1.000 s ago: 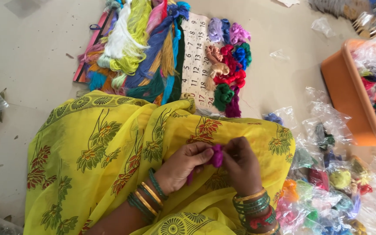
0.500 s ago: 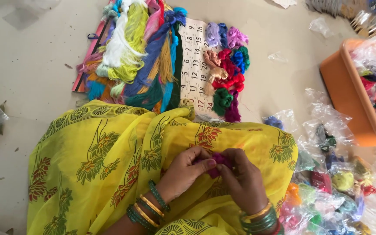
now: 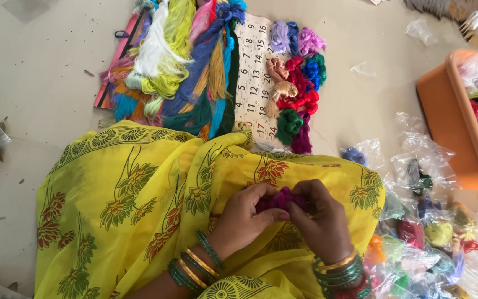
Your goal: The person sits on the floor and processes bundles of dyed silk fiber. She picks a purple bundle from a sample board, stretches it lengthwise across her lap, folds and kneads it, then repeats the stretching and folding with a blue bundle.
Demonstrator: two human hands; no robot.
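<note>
Both hands meet over my lap, which is draped in yellow cloth with a flower print. My left hand and my right hand pinch a small magenta thread bundle between their fingertips. Most of the bundle is hidden by the fingers. Green and gold bangles ring both wrists.
Long hanks of coloured thread lie on a calendar sheet on the floor ahead, with small wound bundles beside them. An orange plastic tub stands at the right. Clear bags of coloured thread are heaped at the lower right.
The hands have stayed together on the magenta bundle, fingers shifting around it. The view has dipped slightly, so the hands sit a little lower in the frame.
</note>
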